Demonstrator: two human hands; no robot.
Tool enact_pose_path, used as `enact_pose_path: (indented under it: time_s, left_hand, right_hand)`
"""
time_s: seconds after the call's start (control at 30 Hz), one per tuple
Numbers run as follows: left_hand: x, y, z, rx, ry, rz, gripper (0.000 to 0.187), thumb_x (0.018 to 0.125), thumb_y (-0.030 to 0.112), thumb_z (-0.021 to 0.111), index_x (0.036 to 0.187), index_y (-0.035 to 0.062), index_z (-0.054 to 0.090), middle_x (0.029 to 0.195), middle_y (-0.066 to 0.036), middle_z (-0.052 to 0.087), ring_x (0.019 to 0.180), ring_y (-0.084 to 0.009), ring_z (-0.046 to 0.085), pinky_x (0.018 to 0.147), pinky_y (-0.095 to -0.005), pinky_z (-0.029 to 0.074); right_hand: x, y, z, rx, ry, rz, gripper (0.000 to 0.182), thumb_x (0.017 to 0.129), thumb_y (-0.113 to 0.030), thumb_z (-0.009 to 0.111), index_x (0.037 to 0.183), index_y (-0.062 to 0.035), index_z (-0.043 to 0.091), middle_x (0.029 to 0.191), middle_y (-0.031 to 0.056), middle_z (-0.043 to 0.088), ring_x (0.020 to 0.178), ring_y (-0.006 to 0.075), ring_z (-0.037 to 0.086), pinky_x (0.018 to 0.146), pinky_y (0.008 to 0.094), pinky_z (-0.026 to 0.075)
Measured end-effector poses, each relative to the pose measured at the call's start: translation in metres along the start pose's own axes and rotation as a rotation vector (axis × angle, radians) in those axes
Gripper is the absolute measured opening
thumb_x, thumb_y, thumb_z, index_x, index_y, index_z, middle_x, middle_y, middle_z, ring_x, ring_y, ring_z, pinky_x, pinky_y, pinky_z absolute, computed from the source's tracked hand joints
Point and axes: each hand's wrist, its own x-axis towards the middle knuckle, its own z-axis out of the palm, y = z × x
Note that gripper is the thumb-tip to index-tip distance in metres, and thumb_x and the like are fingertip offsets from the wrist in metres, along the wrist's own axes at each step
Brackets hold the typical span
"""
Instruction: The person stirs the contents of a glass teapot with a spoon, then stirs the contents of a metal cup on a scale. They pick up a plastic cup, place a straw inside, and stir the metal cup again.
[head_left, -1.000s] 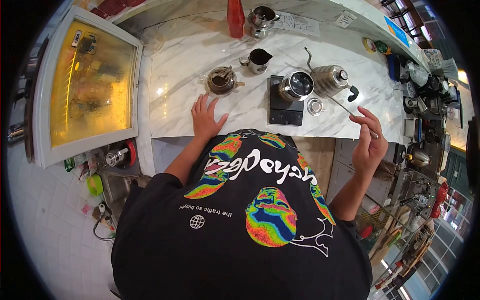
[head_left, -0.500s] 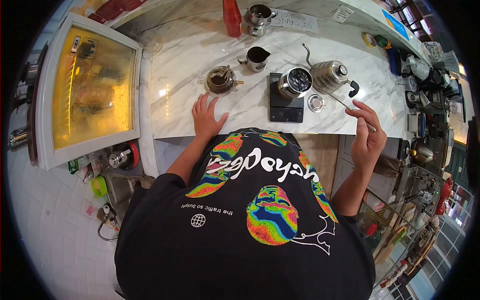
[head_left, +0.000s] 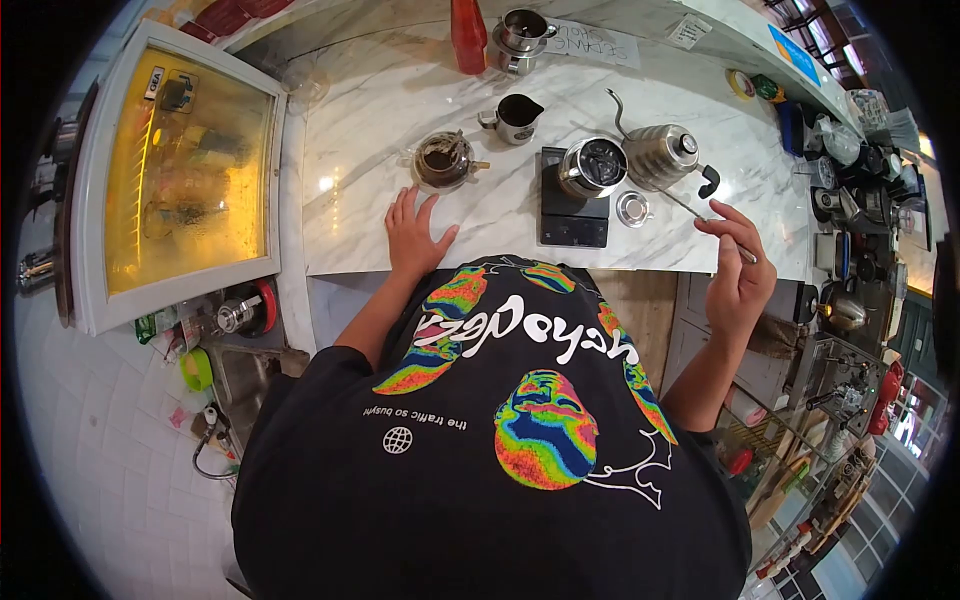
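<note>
My left hand [head_left: 416, 235] lies flat on the marble counter's front edge, fingers spread, just below a small glass pot [head_left: 443, 160] of dark liquid with a tea bag or wrapper on top. Between the fingers and thumb of my right hand [head_left: 738, 262] is a thin metal stirrer [head_left: 685, 206]; it slants toward the gooseneck kettle [head_left: 662, 155], and its far tip is hard to make out. Left of the kettle, a steel cup [head_left: 594, 167] with dark contents sits on a black scale [head_left: 574, 218]. A small round metal lid [head_left: 632, 208] rests beside the scale.
A steel milk pitcher [head_left: 516, 119] stands behind the glass pot. At the back are a red bottle [head_left: 467, 38] and stacked metal drippers [head_left: 522, 42]. A glass-door fridge [head_left: 190, 170] borders the counter on the left; cups and jars [head_left: 840, 165] crowd the right.
Both hands keep nearly the same pose. The whole view has shifted very slightly, and the stirrer is still in my right hand.
</note>
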Motion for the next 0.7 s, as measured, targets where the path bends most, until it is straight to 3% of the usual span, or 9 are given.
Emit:
enact_pose_path:
  time_s: [0.4,0.7]
  left_hand:
    - [0.000,0.000,-0.001,-0.011,-0.006,-0.004,0.068,0.086,0.047,0.079,0.140,0.0113,0.060,0.157,-0.019,0.044,0.151,-0.0400,0.035,0.123,-0.0574,0.024]
    - [0.001,-0.001,-0.001,-0.011,0.000,-0.001,0.068,0.086,0.047,0.079,0.140,0.0111,0.060,0.157,-0.019,0.044,0.150,-0.0404,0.035,0.122,-0.0578,0.025]
  right_hand:
    - [-0.003,-0.008,0.001,0.007,-0.017,0.051,0.023,0.096,0.004,0.052,0.104,0.0049,0.074,0.120,0.0226,0.075,0.111,0.0254,0.072,0.099,0.0340,0.052]
    - [-0.001,-0.005,-0.011,-0.025,-0.021,0.031,0.023,0.096,0.005,0.051,0.103,0.0050,0.073,0.118,0.0217,0.075,0.115,0.0271,0.071,0.105,0.0378,0.050]
